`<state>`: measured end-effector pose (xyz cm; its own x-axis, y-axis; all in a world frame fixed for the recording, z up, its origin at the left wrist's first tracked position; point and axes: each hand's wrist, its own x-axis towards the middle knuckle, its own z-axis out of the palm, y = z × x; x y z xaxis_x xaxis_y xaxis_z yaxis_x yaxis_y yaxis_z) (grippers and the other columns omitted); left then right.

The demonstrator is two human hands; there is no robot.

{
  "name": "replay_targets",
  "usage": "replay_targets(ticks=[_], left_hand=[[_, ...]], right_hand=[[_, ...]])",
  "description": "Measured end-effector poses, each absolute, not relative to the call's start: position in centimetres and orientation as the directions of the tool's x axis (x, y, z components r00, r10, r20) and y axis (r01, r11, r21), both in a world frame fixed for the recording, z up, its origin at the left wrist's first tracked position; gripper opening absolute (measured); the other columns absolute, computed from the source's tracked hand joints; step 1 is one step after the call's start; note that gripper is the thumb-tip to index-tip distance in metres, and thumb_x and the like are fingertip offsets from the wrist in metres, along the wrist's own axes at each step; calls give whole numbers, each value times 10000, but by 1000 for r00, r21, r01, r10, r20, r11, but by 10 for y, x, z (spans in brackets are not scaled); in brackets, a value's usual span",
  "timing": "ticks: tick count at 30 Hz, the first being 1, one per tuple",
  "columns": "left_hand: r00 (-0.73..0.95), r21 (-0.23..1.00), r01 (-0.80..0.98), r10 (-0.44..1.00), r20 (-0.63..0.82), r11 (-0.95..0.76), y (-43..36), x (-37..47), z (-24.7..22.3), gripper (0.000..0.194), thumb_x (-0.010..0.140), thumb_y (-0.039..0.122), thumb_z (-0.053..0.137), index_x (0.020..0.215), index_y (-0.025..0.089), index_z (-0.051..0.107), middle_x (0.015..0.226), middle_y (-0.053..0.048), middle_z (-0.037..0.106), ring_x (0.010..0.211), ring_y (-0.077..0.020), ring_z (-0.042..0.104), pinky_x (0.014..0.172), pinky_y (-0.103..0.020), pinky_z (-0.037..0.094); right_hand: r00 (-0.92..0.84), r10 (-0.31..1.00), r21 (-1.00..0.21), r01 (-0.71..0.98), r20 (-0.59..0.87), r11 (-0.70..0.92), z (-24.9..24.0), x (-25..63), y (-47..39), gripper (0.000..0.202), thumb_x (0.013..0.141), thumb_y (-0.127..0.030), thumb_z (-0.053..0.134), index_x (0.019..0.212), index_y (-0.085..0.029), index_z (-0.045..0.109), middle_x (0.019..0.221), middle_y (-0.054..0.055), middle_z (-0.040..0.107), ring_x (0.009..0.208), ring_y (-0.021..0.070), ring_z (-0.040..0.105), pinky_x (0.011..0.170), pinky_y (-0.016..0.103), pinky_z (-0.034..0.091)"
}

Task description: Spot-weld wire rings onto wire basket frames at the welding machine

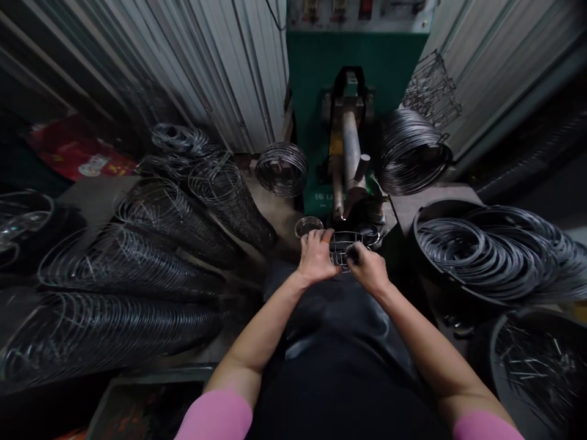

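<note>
A small round wire frame (347,237) with crossing wires is held between my hands, below the tips of a green spot-welding machine (306,73). My left hand (317,258) has its fingers bent over the left side of the frame. On the right side, my right hand (369,267) is closed with thumb and fingers pinched at the frame's edge. The machine's electrode arms (351,146) come down just beyond my hands, and a bright glint shows at the lower tip. Part of the wire frame is hidden behind my fingers.
Stacks of wire rings (137,324) lean at left. Wire coils hang left (282,170) and right (415,153) of the machine. A black tub (419,244) holds rings at right; below it, a bucket (493,354) contains short wires. A dark apron (339,366) covers my lap.
</note>
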<state>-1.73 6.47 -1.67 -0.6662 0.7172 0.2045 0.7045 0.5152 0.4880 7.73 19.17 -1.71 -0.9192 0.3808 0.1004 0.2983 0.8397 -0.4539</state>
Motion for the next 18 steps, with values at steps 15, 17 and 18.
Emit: replay_targets(ticks=[15,17,18], left_hand=[[-671,524,659,737,83,540,71,-36,-17,889,481,379,756,1260,201,367,1240,-94,437,1163,-293,370,984,-401,319],[-666,517,664,741,81,540,73,-39,-15,887,482,376,753,1260,191,369,1243,-100,441,1164,-294,372,984,-400,321],[-665,513,666,743,79,542,74,-40,-14,885,481,375,752,1258,189,372,1245,-102,442,1167,-296,371,985,-401,321]], right_hand=[[-971,-31,-600,-170,235,781,-35,80,223,253,834,-178,516,1055,-220,630,975,62,655,877,188,627,749,294,500],[-969,-31,-579,-173,247,797,-38,79,224,250,840,-181,512,1050,-229,639,966,56,661,864,184,631,742,287,501],[-967,-33,-567,-177,254,804,-38,78,224,253,841,-175,509,1048,-232,642,963,55,663,858,181,633,737,284,501]])
